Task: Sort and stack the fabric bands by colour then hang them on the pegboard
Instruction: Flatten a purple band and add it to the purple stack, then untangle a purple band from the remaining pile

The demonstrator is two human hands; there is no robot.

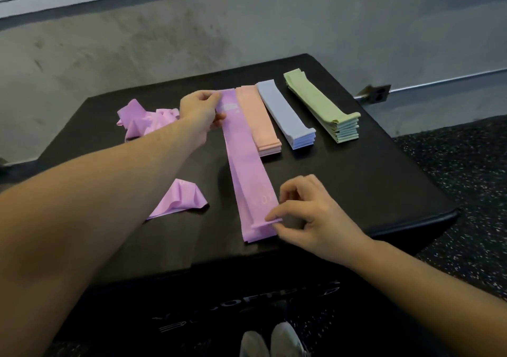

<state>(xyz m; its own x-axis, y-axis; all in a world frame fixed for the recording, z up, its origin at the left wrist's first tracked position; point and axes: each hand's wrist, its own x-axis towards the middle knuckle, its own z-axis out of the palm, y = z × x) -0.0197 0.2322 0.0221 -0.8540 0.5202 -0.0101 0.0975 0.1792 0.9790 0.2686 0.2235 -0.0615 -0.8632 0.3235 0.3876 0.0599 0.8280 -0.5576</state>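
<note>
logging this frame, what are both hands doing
Left hand: pinches far end of purple band.
Right hand: pinches its near end.

Four band stacks (270, 120) lie side by side on the box (370, 178), loose bands (145, 120) left.

A black padded worktop (356, 192) stands on dark rubber flooring (466, 181) flecked with white. Behind it rises a rough grey concrete wall (137, 44), paler along its top, with a metal conduit (444, 81) running along it from a small outlet box (375, 93). The light is dim and even
</note>
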